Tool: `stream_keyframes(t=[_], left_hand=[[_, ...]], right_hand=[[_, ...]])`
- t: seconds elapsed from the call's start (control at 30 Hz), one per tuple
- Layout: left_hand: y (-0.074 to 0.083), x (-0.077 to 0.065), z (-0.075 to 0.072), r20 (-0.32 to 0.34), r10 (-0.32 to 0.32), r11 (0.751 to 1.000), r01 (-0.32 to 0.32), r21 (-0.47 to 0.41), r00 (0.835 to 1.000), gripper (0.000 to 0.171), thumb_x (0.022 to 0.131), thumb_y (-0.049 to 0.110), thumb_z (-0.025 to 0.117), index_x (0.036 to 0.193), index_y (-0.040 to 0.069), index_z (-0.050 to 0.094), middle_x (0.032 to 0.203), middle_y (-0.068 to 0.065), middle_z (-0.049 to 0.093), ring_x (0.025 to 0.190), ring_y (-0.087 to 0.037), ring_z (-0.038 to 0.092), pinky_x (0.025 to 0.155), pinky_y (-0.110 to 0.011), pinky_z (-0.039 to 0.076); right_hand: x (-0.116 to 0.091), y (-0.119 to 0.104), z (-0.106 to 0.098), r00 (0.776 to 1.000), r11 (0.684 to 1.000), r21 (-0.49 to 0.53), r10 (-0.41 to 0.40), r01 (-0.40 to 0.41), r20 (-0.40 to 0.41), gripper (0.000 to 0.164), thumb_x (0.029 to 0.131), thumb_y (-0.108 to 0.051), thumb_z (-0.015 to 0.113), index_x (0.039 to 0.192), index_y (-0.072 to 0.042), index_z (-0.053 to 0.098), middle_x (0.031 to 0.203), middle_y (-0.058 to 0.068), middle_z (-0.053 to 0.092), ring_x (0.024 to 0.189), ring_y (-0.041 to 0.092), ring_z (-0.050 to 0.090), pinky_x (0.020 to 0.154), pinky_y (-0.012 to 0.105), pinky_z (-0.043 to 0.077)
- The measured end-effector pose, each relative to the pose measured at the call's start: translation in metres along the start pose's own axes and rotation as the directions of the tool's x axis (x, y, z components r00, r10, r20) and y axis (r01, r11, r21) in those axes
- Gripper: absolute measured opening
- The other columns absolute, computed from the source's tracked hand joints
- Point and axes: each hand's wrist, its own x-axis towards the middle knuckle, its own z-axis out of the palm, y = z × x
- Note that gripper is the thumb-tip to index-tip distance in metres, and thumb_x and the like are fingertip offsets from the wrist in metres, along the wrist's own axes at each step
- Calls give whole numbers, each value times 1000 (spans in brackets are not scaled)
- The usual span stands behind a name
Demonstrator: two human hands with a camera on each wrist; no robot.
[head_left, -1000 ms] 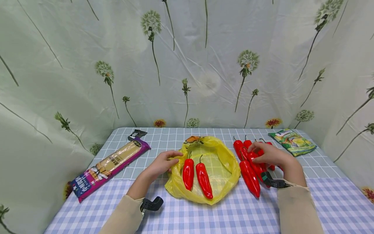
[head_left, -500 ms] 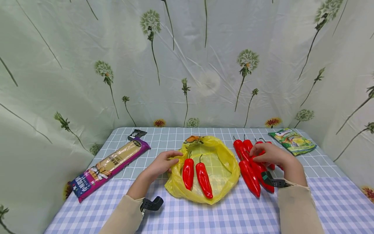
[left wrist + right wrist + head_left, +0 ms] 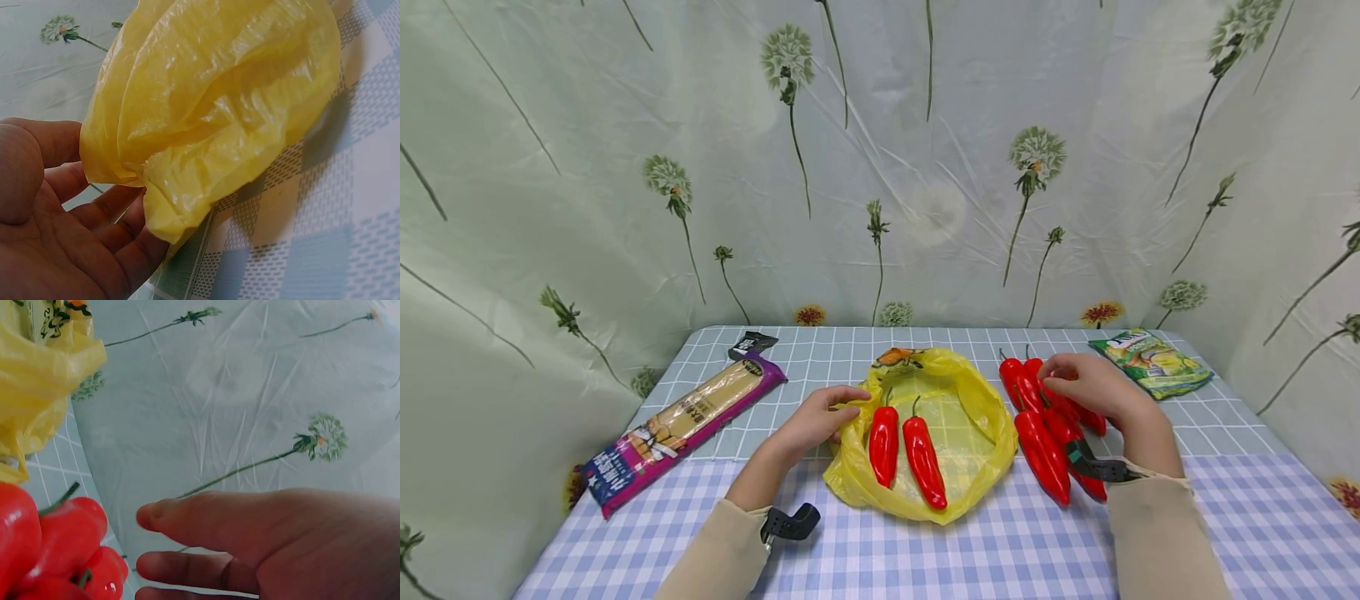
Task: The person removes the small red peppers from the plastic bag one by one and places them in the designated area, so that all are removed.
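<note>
A yellow plastic bag (image 3: pixel 925 510) lies with its mouth spread wide. Two red peppers (image 3: pixel 883 446) rest in it, stems pointing away. My left hand (image 3: pixel 815 421) holds the bag's left rim; in the left wrist view, some fingertips of the left hand (image 3: pixel 81 231) are hidden behind the yellow film. To the right of the bag is a heap of several red peppers (image 3: pixel 1041 458). Over that heap hovers my right hand (image 3: pixel 1093 387). In the right wrist view, the right hand (image 3: pixel 250 544) has thumb and fingers extended and apart, holding nothing, beside the peppers (image 3: pixel 69 544).
A long purple-edged food packet (image 3: pixel 685 433) lies at the left, with a small black packet (image 3: pixel 752 345) behind it. At the back right is a green food packet (image 3: pixel 1150 364). A floral sheet (image 3: pixel 955 167) hangs behind and beside the checked table (image 3: pixel 1000 558).
My right hand has risen slightly away from the heap, after a pepper beneath it slid toward the near side. My left hand and the bag have stayed still.
</note>
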Motion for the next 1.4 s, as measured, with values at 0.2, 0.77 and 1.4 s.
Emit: stream_keyframes(t=[0.2, 0.77, 1.4], left_hand=[[-1, 0, 0, -4, -2, 1000, 2, 6, 1000, 30, 99, 15, 58, 127, 14, 66, 135, -8, 61, 87, -17, 56, 65, -24, 51], [-1, 1, -1, 4, -3, 1000, 3, -5, 1000, 30, 99, 15, 58, 127, 14, 66, 136, -9, 60, 86, -17, 56, 64, -24, 49], [0, -1, 0, -4, -11, 1000, 11, -5, 1000, 29, 98, 17, 59, 127, 16, 66, 135, -7, 61, 89, -17, 57, 66, -24, 51]], right_hand=[[3, -13, 5, 995, 996, -44, -78, 76, -61, 24, 96, -22, 62, 115, -9, 67, 109, 14, 70, 98, 28, 63, 81, 44, 58], [16, -42, 28, 962, 968, -33, -253, 251, -106, 19, 96, -14, 61, 113, -12, 69, 109, 9, 71, 94, 24, 65, 82, 41, 59], [22, -67, 50, 946, 950, -35, -312, 310, -92, 19, 95, -14, 64, 113, -11, 70, 107, 6, 72, 92, 19, 62, 79, 34, 57]])
